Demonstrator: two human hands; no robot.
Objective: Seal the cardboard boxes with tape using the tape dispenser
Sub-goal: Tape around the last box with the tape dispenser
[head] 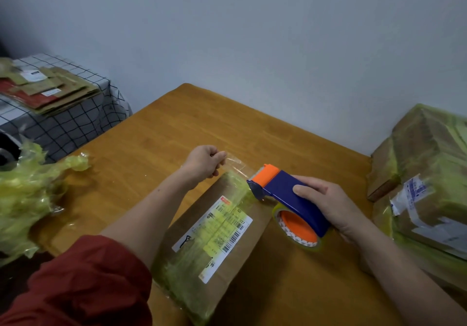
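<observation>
A flat cardboard box [252, 255] with a white shipping label and yellowish tape strips lies on the wooden table [161, 133] in front of me. My right hand [328, 206] grips a blue and orange tape dispenser [285, 194] above the box's far right part, with a yellowish tape roll under it. My left hand [206, 161] pinches the free end of the clear tape [236, 165], stretched from the dispenser's orange head over the box's far edge.
Taped cardboard boxes [427, 174] are stacked at the table's right edge. A heap of crumpled yellow-green tape or film [27, 194] lies at the left. A side table with a checked cloth [75, 120] holds flattened cardboard [48, 90]. A wall stands behind.
</observation>
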